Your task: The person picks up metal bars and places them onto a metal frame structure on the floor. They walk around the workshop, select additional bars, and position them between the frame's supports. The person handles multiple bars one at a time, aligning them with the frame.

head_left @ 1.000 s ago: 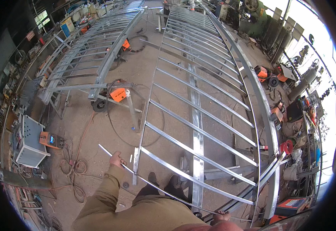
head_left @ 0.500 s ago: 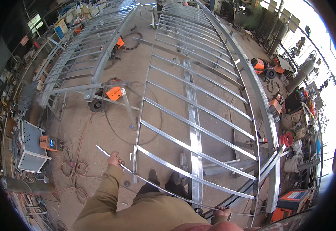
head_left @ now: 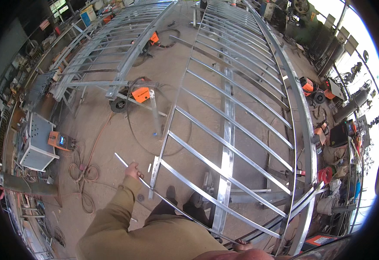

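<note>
A long thin metal bar (head_left: 179, 210) runs across in front of my body, from low at the left to the right edge of a large metal frame. Near its left end my left hand (head_left: 134, 170) is closed round it. My right hand (head_left: 242, 246) is closed on the bar farther right, low in the picture and partly hidden by a reddish shape. The bar lies along the near end of the frame with its slanting shiny rungs (head_left: 224, 167). Whether the bar touches the frame's left rail (head_left: 168, 138) I cannot tell.
A second laddered frame (head_left: 120, 71) stands at far left. Orange welding machines (head_left: 140, 94) and coiled cables (head_left: 85, 173) sit on the floor. A grey perforated cabinet (head_left: 37, 141) is at left. A thick steel beam (head_left: 306, 130) borders the right side, beside a red reel (head_left: 325, 174).
The whole view has shifted, so the frames sit farther right. Both hands keep hold of the bar; the right one now shows lower in the picture.
</note>
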### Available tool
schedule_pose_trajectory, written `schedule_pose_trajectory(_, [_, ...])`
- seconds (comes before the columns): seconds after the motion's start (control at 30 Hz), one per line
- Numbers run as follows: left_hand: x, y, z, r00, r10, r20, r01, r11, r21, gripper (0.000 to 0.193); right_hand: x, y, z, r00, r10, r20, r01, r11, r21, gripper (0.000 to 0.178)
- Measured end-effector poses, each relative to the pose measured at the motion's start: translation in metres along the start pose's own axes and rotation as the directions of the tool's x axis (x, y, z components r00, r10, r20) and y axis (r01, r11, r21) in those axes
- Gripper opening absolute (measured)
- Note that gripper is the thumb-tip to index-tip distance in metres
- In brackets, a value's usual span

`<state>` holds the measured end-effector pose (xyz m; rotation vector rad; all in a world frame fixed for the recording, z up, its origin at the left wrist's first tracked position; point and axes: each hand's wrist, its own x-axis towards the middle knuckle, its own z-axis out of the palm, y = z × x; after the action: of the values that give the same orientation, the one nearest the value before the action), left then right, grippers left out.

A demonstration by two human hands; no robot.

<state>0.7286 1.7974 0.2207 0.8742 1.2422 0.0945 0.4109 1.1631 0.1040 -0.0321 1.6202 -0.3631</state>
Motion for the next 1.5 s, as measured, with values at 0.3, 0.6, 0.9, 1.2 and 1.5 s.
schedule_pose_trajectory(0.3, [0.006, -0.003, 0.000, 1.000, -0.020, 0.003, 0.020, 1.000, -0.022, 0.019, 0.012, -0.009, 0.009, 0.999, 0.003, -0.051, -0.004, 1.000, -0.024, 0.046])
schedule_pose_trajectory(0.6, [0.012, -0.008, -0.005, 1.000, 0.018, 0.002, -0.018, 0.999, -0.028, 0.021, -0.020, 0.005, 0.057, 0.998, -0.013, 0.056, 0.018, 0.995, -0.095, 0.047])
schedule_pose_trajectory(0.9, [0.023, -0.011, -0.008, 0.995, 0.056, -0.081, -0.057, 0.998, -0.015, 0.012, -0.061, 0.030, 0.138, 0.979, -0.036, 0.200, 0.086, 0.965, -0.248, 0.048])
schedule_pose_trajectory(1.2, [0.042, -0.013, -0.022, 0.987, 0.133, 0.090, -0.136, 0.990, 0.026, 0.019, -0.041, 0.025, 0.122, 0.969, -0.026, 0.245, 0.073, 0.980, -0.186, 0.049])
schedule_pose_trajectory(1.5, [0.031, -0.002, -0.018, 0.998, 0.039, 0.048, -0.038, 0.999, -0.039, 0.028, 0.075, -0.027, -0.021, 0.883, -0.040, 0.468, -0.030, 0.989, 0.142, 0.050])
